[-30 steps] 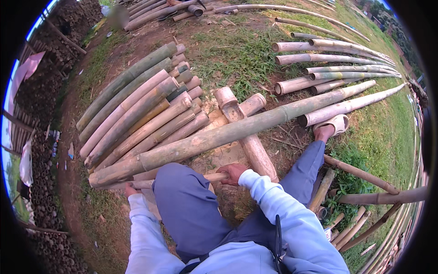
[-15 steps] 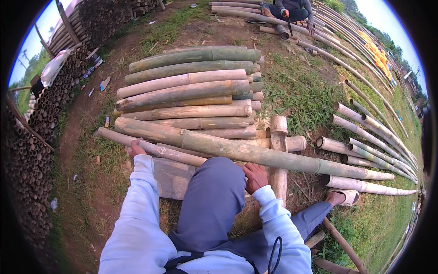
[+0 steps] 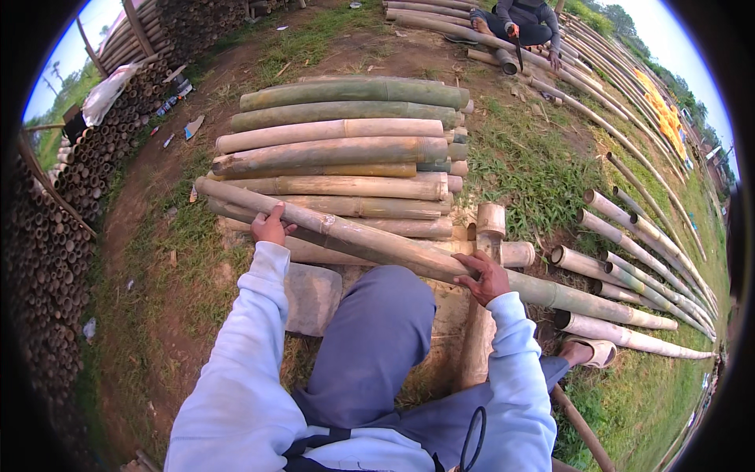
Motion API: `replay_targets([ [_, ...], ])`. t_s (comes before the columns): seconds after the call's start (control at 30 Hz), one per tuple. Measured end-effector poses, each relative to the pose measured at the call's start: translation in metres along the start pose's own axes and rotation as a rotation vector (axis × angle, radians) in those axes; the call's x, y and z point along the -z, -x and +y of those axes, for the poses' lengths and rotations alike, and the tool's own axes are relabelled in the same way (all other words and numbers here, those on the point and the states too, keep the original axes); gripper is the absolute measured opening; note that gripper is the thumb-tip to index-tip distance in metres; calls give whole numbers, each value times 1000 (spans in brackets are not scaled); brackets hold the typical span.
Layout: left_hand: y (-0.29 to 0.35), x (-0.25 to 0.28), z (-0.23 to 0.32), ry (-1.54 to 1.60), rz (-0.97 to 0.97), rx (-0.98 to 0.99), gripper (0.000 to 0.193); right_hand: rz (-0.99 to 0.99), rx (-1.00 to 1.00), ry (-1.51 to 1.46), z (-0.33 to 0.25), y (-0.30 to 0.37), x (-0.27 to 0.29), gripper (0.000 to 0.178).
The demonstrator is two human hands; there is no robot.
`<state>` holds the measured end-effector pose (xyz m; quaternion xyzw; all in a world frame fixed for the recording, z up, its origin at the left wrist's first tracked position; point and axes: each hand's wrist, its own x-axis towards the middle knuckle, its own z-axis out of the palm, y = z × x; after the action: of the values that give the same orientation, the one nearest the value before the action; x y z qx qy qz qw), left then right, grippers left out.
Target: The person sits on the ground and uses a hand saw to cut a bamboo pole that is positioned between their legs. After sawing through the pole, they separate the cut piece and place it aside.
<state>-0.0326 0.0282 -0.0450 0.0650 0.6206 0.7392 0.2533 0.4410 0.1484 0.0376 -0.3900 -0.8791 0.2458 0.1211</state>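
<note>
From my head view, I hold a slender bamboo length (image 3: 346, 229) up at a slant above the ground, in front of my raised knee (image 3: 377, 330). My left hand (image 3: 271, 226) is curled round it toward its far-left end, and my right hand (image 3: 485, 277) is closed over its nearer, right-hand end. Below it runs a thicker green pole (image 3: 582, 300), partly covered by the held length; whether the two touch, I cannot tell. The thick pole passes over a notched bamboo support (image 3: 477, 338), with a short cross-piece (image 3: 517, 253) sticking out at its side.

Just beyond, a stack of short lengths (image 3: 338, 151) lies roughly side by side, so I judge that a good number are already sized and laid together. The length I hold is not set down anywhere, and the thick pole runs far longer than the stacked ones, so it looks uncut. More long poles (image 3: 641, 224) fan out to my right, apparently whole too. How many remain, I cannot tell.

A grey slab (image 3: 311, 299) lies beside my knee. Farther off, a co-worker (image 3: 528, 22) sits among poles, holding a dark blade (image 3: 519, 55).
</note>
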Motion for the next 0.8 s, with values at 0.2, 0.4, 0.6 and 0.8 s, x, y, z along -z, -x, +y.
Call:
replay_targets([
  [0.2,2,0,12,-96,-56,124,36,-12,7,16,4,-16,4,51],
  [0.4,29,6,42,-785,-139,-48,38,5,-69,86,28,-31,-25,47],
  [0.6,123,-104,39,-989,-751,-795,39,-7,-149,42,54,-27,-36,47],
  [0.8,143,-184,-13,-1474,-1297,-1146,94,-130,-279,24,21,-32,-19,50],
])
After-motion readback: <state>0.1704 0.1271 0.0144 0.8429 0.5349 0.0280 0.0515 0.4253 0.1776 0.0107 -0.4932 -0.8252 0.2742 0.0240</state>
